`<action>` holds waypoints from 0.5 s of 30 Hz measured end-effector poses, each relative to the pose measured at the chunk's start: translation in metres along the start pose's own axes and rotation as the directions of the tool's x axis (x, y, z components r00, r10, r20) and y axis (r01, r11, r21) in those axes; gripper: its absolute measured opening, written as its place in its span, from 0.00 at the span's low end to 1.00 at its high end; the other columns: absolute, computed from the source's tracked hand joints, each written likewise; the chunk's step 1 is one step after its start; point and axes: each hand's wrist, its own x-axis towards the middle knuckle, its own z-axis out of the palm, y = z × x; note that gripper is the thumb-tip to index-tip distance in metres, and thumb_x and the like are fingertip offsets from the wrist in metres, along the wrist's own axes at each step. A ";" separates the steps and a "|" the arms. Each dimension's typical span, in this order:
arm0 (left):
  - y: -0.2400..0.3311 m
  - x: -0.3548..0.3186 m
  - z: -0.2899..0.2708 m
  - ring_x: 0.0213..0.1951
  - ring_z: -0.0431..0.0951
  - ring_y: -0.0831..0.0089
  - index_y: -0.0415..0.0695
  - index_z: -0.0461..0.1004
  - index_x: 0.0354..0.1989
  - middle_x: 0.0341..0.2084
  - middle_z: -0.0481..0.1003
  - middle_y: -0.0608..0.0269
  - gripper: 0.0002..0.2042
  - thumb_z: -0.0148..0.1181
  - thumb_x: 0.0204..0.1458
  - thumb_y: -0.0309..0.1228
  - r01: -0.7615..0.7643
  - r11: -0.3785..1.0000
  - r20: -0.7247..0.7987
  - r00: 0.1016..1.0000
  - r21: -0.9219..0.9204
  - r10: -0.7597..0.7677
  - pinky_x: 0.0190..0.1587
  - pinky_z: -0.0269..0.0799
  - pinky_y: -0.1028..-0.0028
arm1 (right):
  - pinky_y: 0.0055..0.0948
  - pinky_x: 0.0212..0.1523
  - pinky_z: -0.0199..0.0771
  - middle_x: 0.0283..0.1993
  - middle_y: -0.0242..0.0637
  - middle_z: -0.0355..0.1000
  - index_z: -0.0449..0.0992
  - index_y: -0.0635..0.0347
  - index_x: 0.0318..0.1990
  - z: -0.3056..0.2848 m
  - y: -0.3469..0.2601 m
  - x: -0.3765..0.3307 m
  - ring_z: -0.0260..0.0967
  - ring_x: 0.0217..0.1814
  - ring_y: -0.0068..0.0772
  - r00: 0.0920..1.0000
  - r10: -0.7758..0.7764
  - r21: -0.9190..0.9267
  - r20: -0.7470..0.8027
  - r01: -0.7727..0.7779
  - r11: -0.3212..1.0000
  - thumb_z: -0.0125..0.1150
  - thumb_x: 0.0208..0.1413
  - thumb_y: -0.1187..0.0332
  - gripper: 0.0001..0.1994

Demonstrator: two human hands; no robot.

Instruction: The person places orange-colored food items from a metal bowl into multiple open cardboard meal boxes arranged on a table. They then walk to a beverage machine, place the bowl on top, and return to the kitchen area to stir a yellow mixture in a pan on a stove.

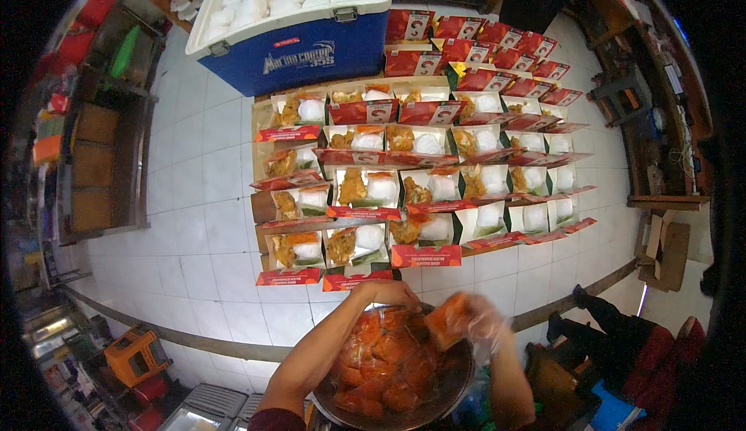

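A round metal bowl (460, 397) sits right in front of me, heaped with clear packets of orange-red sauce (381, 361). My left hand (391, 293) reaches across to the bowl's far rim, its fingers curled down over the edge; the fingertips are partly hidden. Above the bowl's right side, my right hand (483, 324) wears a thin clear plastic glove and grips a sauce packet (446, 322). Just beyond stand rows of open red-and-white meal boxes (426, 255). Many hold fried chicken (339, 246) and a white wrapped bundle (369, 237); some show an orange packet too.
A blue cooler (291, 58) with a white rim stands at the far left, filled with white bundles. More red boxes (497, 80) stand at the back right. An orange stool (137, 356) is at the lower left. A person's dark-clothed legs (598, 318) show at right.
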 end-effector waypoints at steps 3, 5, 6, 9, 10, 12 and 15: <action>-0.005 0.001 -0.004 0.44 0.76 0.73 0.45 0.79 0.48 0.43 0.80 0.62 0.19 0.61 0.52 0.43 0.025 1.000 0.027 0.999 0.004 -0.025 0.49 0.68 0.74 | 0.29 0.41 0.76 0.37 0.35 0.78 0.79 0.60 0.38 -0.029 -0.092 0.028 0.75 0.40 0.27 0.955 -0.287 -0.572 -0.079 0.192 0.797 0.68 0.48 0.68 0.10; -0.005 0.001 -0.006 0.44 0.76 0.73 0.45 0.79 0.48 0.43 0.80 0.61 0.19 0.61 0.52 0.44 0.006 1.000 0.042 0.999 0.016 -0.006 0.50 0.68 0.74 | 0.36 0.41 0.75 0.38 0.40 0.77 0.81 0.48 0.42 -0.043 -0.150 0.088 0.75 0.40 0.40 0.840 -0.526 -0.881 -0.134 0.142 0.451 0.65 0.50 0.57 0.13; -0.004 0.002 -0.006 0.45 0.76 0.72 0.46 0.79 0.48 0.44 0.79 0.61 0.20 0.60 0.52 0.45 0.010 1.000 0.044 0.999 0.003 -0.011 0.50 0.68 0.73 | 0.40 0.43 0.74 0.39 0.41 0.77 0.81 0.46 0.42 -0.049 -0.173 0.125 0.73 0.42 0.44 0.728 -0.685 -0.977 -0.019 0.131 0.166 0.63 0.51 0.58 0.12; 0.002 0.000 -0.009 0.46 0.76 0.70 0.46 0.78 0.49 0.45 0.79 0.60 0.21 0.60 0.52 0.46 0.046 0.995 0.008 0.999 0.083 -0.047 0.51 0.68 0.71 | 0.44 0.47 0.73 0.42 0.43 0.76 0.80 0.48 0.44 -0.070 -0.215 0.233 0.72 0.47 0.48 0.767 -0.631 -0.994 0.111 0.080 -0.078 0.57 0.54 0.56 0.14; 0.004 0.000 -0.011 0.46 0.77 0.69 0.46 0.78 0.49 0.45 0.79 0.59 0.21 0.60 0.52 0.46 0.007 0.999 0.038 0.999 0.049 -0.009 0.52 0.68 0.71 | 0.44 0.49 0.72 0.44 0.45 0.76 0.80 0.50 0.44 -0.077 -0.216 0.265 0.72 0.49 0.48 0.822 -0.566 -0.992 0.064 -0.007 -0.123 0.57 0.55 0.57 0.14; 0.005 0.000 -0.015 0.46 0.77 0.68 0.46 0.78 0.49 0.45 0.79 0.59 0.21 0.59 0.52 0.47 -0.051 0.999 0.080 0.995 0.001 0.051 0.52 0.68 0.70 | 0.45 0.52 0.71 0.47 0.47 0.75 0.80 0.55 0.45 -0.088 -0.214 0.322 0.72 0.51 0.48 0.894 -0.440 -0.959 -0.090 -0.197 -0.204 0.55 0.56 0.57 0.16; -0.002 0.001 -0.019 0.46 0.77 0.67 0.46 0.77 0.49 0.44 0.79 0.58 0.22 0.59 0.52 0.47 -0.097 0.995 0.077 0.992 0.025 0.095 0.52 0.68 0.70 | 0.44 0.54 0.71 0.51 0.51 0.73 0.79 0.61 0.45 -0.101 -0.199 0.372 0.72 0.54 0.48 0.853 -0.421 -0.931 -0.309 -0.362 -0.050 0.53 0.57 0.61 0.15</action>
